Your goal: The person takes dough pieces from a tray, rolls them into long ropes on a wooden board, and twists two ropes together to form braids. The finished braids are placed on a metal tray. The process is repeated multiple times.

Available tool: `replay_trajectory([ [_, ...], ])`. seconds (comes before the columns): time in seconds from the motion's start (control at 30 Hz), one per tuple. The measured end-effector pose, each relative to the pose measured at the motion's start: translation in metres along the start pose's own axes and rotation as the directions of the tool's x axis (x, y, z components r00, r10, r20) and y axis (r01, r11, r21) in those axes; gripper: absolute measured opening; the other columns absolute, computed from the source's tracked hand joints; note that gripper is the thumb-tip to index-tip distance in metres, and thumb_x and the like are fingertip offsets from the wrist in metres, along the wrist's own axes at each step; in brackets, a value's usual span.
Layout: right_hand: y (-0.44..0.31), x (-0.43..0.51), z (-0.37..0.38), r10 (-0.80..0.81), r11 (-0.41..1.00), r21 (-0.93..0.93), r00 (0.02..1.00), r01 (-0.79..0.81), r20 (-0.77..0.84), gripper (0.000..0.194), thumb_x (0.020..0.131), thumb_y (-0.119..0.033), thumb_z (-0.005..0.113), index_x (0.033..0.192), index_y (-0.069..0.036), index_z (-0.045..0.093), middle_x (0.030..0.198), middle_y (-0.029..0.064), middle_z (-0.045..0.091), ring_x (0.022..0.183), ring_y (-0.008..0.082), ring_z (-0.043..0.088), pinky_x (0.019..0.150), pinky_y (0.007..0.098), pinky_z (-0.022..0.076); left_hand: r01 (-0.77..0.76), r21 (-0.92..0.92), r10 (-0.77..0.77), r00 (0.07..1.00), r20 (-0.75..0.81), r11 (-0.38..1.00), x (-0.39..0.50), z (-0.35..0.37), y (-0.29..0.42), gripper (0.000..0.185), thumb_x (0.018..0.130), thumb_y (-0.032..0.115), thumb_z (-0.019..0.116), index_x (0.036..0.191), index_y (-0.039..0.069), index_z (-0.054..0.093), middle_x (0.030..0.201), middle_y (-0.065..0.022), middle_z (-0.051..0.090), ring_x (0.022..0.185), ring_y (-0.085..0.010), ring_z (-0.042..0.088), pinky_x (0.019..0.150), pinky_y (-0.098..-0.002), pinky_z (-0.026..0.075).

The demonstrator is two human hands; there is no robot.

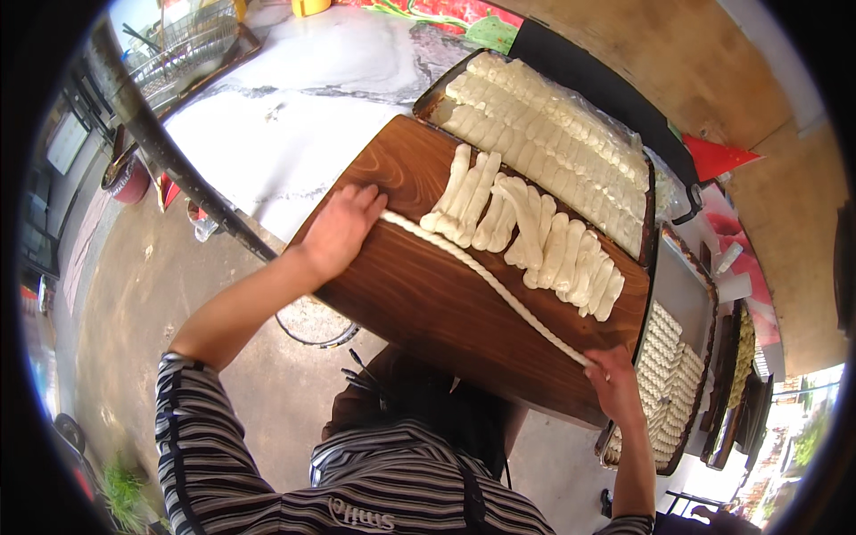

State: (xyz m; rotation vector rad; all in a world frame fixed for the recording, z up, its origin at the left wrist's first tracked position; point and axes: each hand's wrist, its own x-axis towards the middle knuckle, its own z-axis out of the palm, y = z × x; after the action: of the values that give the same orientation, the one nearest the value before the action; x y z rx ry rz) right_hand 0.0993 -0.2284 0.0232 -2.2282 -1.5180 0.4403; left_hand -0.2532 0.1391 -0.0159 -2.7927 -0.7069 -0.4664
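A long twisted rope of pale dough (491,277) stretches slantwise over the brown wooden board (414,294). At its left end lies my left hand (344,224), palm down on the board, fingers together over the tip; whether it grips the dough is hidden. My right hand (612,374) pinches the other end near the board's right edge. Above the rope, several plain dough strips (568,257) lie side by side, one across its neighbours. Behind them a dark-rimmed tray holds rows of soft dough pieces (548,140). Twisted dough pieces (665,381) fill part of a metal tray (685,287) at the right.
A marbled white tabletop (301,120) extends beyond the board. A dark curved metal bar (180,160) crosses at the left, near a wire basket (187,53). More dark trays (735,394) stand at the far right. A wooden panel (722,73) rises behind.
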Motion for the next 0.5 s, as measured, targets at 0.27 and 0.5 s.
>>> replay_trajectory([
  [0.27, 0.003, -0.025, -0.014, 0.125, 0.943, 0.27, 0.96, -0.194, 0.252, 0.01, 0.094, -0.006, 0.063, 0.103, -0.002, 0.064, 0.083, 0.0044, 0.057, 0.074, 0.0143, 0.056, 0.066, 0.0287, 0.0474, 0.438, -0.19, -0.429, 0.899, 0.088, 0.879, -0.003, -0.005, -0.002, 0.037, 0.099, 0.027, 0.054, 0.123, -0.001, 0.052, 0.11, -0.0183, 0.059, 0.104, -0.0391, 0.057, 0.09, -0.0467, 0.046],
  [0.5, 0.014, -0.062, -0.036, 0.304, 0.752, 0.299, 0.713, -0.587, 0.632, 0.014, 0.103, -0.009, 0.051, 0.103, -0.001, 0.062, 0.074, 0.002, 0.059, 0.066, 0.0089, 0.056, 0.06, 0.0248, 0.0473, 0.01, -0.094, -0.004, 0.998, 0.061, 0.995, -0.071, -0.052, 0.033, 0.038, 0.089, 0.016, 0.068, 0.122, -0.002, 0.065, 0.126, -0.0197, 0.064, 0.114, -0.0378, 0.063, 0.097, -0.0455, 0.051],
])
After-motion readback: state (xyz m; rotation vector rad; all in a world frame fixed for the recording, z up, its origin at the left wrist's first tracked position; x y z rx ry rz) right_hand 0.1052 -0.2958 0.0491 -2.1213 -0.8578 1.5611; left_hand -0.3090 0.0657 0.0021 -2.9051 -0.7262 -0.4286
